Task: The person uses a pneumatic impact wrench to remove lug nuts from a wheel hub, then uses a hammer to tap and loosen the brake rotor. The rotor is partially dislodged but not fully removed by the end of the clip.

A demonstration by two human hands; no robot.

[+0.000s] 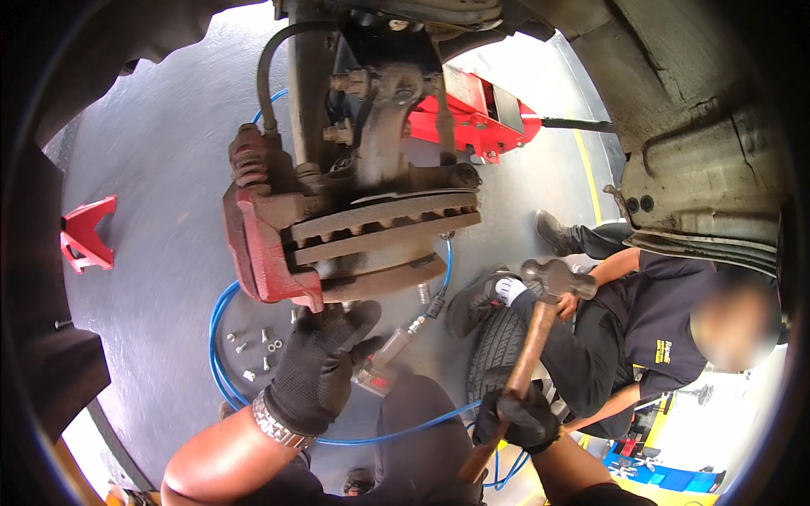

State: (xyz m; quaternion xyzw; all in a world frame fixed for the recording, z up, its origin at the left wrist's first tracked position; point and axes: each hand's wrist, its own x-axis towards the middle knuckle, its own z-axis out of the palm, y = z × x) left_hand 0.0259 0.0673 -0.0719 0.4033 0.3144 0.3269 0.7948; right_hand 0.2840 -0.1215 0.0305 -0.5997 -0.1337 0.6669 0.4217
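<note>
A wood-handled hammer (535,339) leans head-up in the right hand (519,419); above the left hand (319,371) sits a dirty red brake clamp (257,246).

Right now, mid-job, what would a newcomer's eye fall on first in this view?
Probably the rusty brake disc at upper centre, with the red brake caliper straddling its left edge and the gloved left hand just below. Next, the wooden-handled hammer, gripped head-up in the gloved right hand, right of centre. Behind the disc, the bright red floor jack stands out on the floor.
</note>
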